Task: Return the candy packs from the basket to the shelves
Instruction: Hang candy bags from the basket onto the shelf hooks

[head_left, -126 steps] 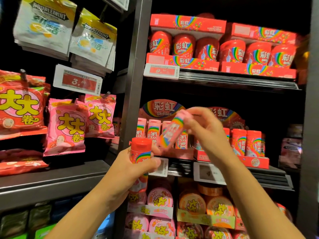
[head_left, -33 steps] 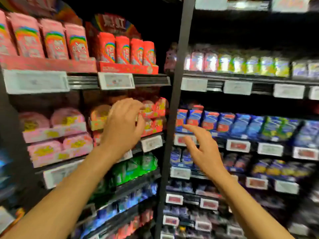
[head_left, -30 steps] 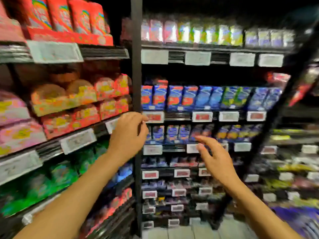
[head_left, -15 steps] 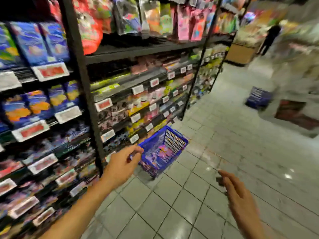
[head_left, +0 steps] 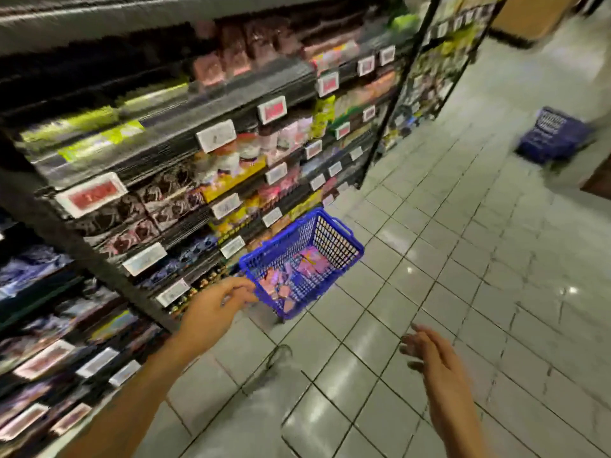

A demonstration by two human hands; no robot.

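Two empty hands, left hand (head_left: 215,307) loosely curled and right hand (head_left: 436,361) spread, heading for the blue basket (head_left: 334,256) at 12 o'clock, so grabbing another candy pack (head_left: 310,264) looks next.

Blue mesh basket (head_left: 334,241) on floor beside shelves (head_left: 185,133), w/ pink candy packs (head_left: 297,271) loose at bottom.

Interior of a self-service shop, seen along an aisle. Dark metal shelves (head_left: 198,104) run in tiers, stocked with rows of packaged goods, each tier edged with white price tags (head_left: 216,135). A blue plastic shopping basket (head_left: 334,239) stands on the glossy tiled floor (head_left: 463,259); a second basket (head_left: 555,133) lies farther off.
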